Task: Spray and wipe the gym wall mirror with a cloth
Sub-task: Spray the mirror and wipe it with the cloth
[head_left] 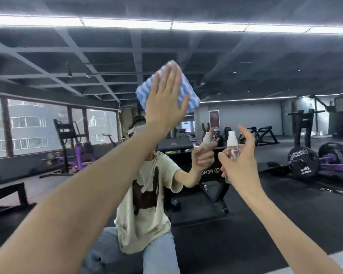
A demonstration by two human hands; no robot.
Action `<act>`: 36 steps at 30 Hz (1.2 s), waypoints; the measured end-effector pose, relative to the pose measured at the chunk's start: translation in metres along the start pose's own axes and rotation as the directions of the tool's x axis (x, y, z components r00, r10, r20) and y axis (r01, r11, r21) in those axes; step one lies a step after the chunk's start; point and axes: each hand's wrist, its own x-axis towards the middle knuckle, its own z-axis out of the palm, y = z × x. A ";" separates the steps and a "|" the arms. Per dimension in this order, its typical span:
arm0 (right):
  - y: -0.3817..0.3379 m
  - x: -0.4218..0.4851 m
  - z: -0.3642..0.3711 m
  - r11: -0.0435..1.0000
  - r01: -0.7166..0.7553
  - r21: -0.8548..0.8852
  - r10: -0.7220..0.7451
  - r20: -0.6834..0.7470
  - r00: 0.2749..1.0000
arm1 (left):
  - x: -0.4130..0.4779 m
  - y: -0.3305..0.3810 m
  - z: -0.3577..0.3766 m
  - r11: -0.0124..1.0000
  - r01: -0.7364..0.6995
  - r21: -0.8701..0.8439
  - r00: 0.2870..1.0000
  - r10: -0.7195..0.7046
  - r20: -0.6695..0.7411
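We press the cloth high against the mirror under our left hand, fingers straight over it, while our right hand grips the bottle lower right, forefinger lifted.

I see the cloth on the mirror under my left hand; the spray bottle sits lower right, in my right hand.

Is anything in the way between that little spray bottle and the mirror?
Nothing visible. The right hand holds the spray bottle before the mirror with only air between. The cloth, pressed flat to the glass by the left hand, sits higher, to the left.
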 end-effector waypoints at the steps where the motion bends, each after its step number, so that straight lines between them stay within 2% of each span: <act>1: 0.000 0.000 -0.002 1.000 0.005 -0.002 -0.005 0.005 1.000 | -0.025 0.025 0.012 0.984 -0.180 0.005 0.983 0.180 0.034; 2: 0.003 0.000 -0.003 1.000 0.007 0.001 -0.007 -0.005 1.000 | -0.058 0.050 0.021 0.916 -0.400 -0.025 0.911 0.400 0.102; 3: 0.004 -0.002 -0.002 1.000 0.003 0.007 -0.003 -0.027 1.000 | -0.095 0.071 0.026 0.814 -0.576 -0.078 0.794 0.579 0.185; 4: 0.005 -0.004 -0.002 1.000 0.008 0.010 -0.007 -0.047 0.999 | -0.127 0.085 0.027 0.727 -0.675 -0.127 0.694 0.684 0.226; 5: 0.007 -0.009 -0.001 1.000 0.012 0.010 -0.011 -0.055 0.998 | -0.149 0.085 0.024 0.671 -0.719 -0.185 0.630 0.740 0.235; 6: 0.009 -0.013 0.000 1.000 0.014 0.014 -0.013 -0.050 0.999 | -0.156 0.073 0.021 0.651 -0.724 -0.227 0.617 0.759 0.209; 7: 0.011 -0.015 -0.001 1.000 0.016 0.011 -0.016 -0.028 0.999 | -0.154 0.051 0.018 0.686 -0.697 -0.208 0.660 0.728 0.187; 8: 0.012 -0.017 -0.001 1.000 0.016 0.002 -0.016 -0.001 1.000 | -0.150 0.023 0.012 0.757 -0.642 -0.124 0.747 0.653 0.122; 9: 0.014 -0.017 -0.002 1.000 0.015 -0.006 -0.015 0.025 1.000 | -0.143 -0.012 0.005 0.855 -0.519 -0.027 0.853 0.519 0.058; 10: 0.017 -0.018 -0.002 1.000 0.012 -0.009 -0.012 0.031 0.999 | -0.133 -0.049 -0.006 0.940 -0.338 0.049 0.941 0.337 0.027; 11: 0.019 -0.019 0.001 1.000 0.005 -0.001 -0.005 0.023 1.000 | -0.124 -0.081 -0.016 0.988 -0.134 0.072 0.991 0.133 0.017; 12: 0.022 -0.020 0.005 1.000 -0.005 0.014 0.004 0.011 1.000 | -0.118 -0.100 -0.022 0.998 0.051 0.049 0.999 -0.051 -0.002; 13: 0.024 -0.022 0.012 0.999 -0.021 0.042 0.021 0.000 1.000 | -0.117 -0.101 -0.024 0.986 0.164 0.038 0.986 -0.164 -0.015; 14: 0.025 -0.026 0.019 0.996 -0.043 0.075 0.044 -0.005 0.999 | -0.127 -0.088 -0.020 0.978 0.206 0.029 0.978 -0.205 -0.023; 15: 0.024 -0.030 0.026 0.994 -0.048 0.103 0.049 -0.010 0.999 | -0.144 -0.065 -0.009 0.988 0.153 0.012 0.988 -0.153 -0.011; 16: 0.024 -0.036 0.033 0.993 -0.031 0.113 0.033 -0.013 0.999 | -0.173 -0.037 0.003 1.000 0.002 -0.009 1.000 -0.001 0.025; 17: 0.024 -0.044 0.039 0.994 0.009 0.109 -0.007 -0.013 1.000 | -0.210 -0.007 0.014 0.977 -0.208 -0.049 0.974 0.211 0.080; 18: 0.027 -0.052 0.044 0.995 0.045 0.091 -0.044 -0.011 0.999 | -0.249 0.021 0.021 0.906 -0.410 -0.109 0.895 0.422 0.144; 19: 0.032 -0.063 0.048 0.996 0.061 0.070 -0.061 0.005 0.998 | -0.285 0.041 0.018 0.817 -0.548 -0.180 0.782 0.577 0.235; 20: 0.040 -0.074 0.050 0.997 0.056 0.050 -0.057 0.023 0.998 | -0.307 0.049 0.013 0.742 -0.624 -0.243 0.674 0.669 0.314; 21: 0.049 -0.084 0.051 0.999 0.042 0.028 -0.043 0.044 0.998 | -0.317 0.047 0.011 0.687 -0.667 -0.287 0.599 0.724 0.341; 22: 0.058 -0.094 0.050 1.000 0.028 0.007 -0.028 0.065 0.997 | -0.317 0.040 0.012 0.649 -0.697 -0.306 0.571 0.760 0.310; 23: 0.068 -0.103 0.049 1.000 0.020 -0.016 -0.018 0.085 0.996 | -0.307 0.027 0.013 0.653 -0.699 -0.293 0.589 0.757 0.282; 24: 0.078 -0.112 0.046 0.999 0.014 -0.039 -0.010 0.096 0.995 | -0.293 0.015 0.012 0.708 -0.658 -0.256 0.658 0.706 0.260; 25: 0.086 -0.118 0.044 0.998 0.008 -0.057 -0.003 0.090 0.996 | -0.278 0.004 0.011 0.812 -0.554 -0.185 0.781 0.583 0.222; 26: 0.095 -0.123 0.042 0.998 -0.012 -0.067 0.016 0.065 0.998 | -0.266 -0.004 0.010 0.922 -0.371 -0.114 0.905 0.386 0.177; 27: 0.102 -0.129 0.040 0.997 -0.047 -0.063 0.049 0.033 0.998 | -0.261 -0.003 0.011 0.985 -0.156 -0.080 0.977 0.166 0.133; 28: 0.109 -0.134 0.040 0.995 -0.080 -0.053 0.080 -0.001 0.997 | -0.268 0.005 0.015 0.996 -0.042 -0.078 0.993 0.050 0.106; 29: 0.113 -0.139 0.041 0.995 -0.090 -0.039 0.089 -0.027 0.996 | -0.290 0.018 0.022 0.993 -0.080 -0.083 0.991 0.088 0.103; 30: 0.115 -0.144 0.041 0.996 -0.078 -0.036 0.077 -0.032 0.996 | -0.321 0.034 0.028 0.963 -0.241 -0.119 0.956 0.257 0.143; 31: 0.117 -0.151 0.041 0.998 -0.055 -0.044 0.054 -0.022 0.998 | -0.355 0.049 0.032 0.879 -0.453 -0.147 0.855 0.475 0.207; 32: 0.119 -0.158 0.040 0.998 -0.033 -0.056 0.033 -0.003 0.999 | -0.390 0.059 0.032 0.768 -0.617 -0.175 0.717 0.639 0.279; 33: 0.121 -0.165 0.038 0.997 -0.007 -0.071 0.009 0.025 1.000 | -0.417 0.064 0.031 0.690 -0.694 -0.205 0.612 0.715 0.338; 34: 0.124 -0.172 0.037 0.996 0.010 -0.088 -0.006 0.048 0.999 | -0.430 0.066 0.028 0.648 -0.723 -0.238 0.546 0.748 0.377; 36: 0.128 -0.180 0.036 0.994 -0.012 -0.106 0.017 0.048 0.999 | -0.418 0.060 0.020 0.619 -0.707 -0.341 0.469 0.772 0.429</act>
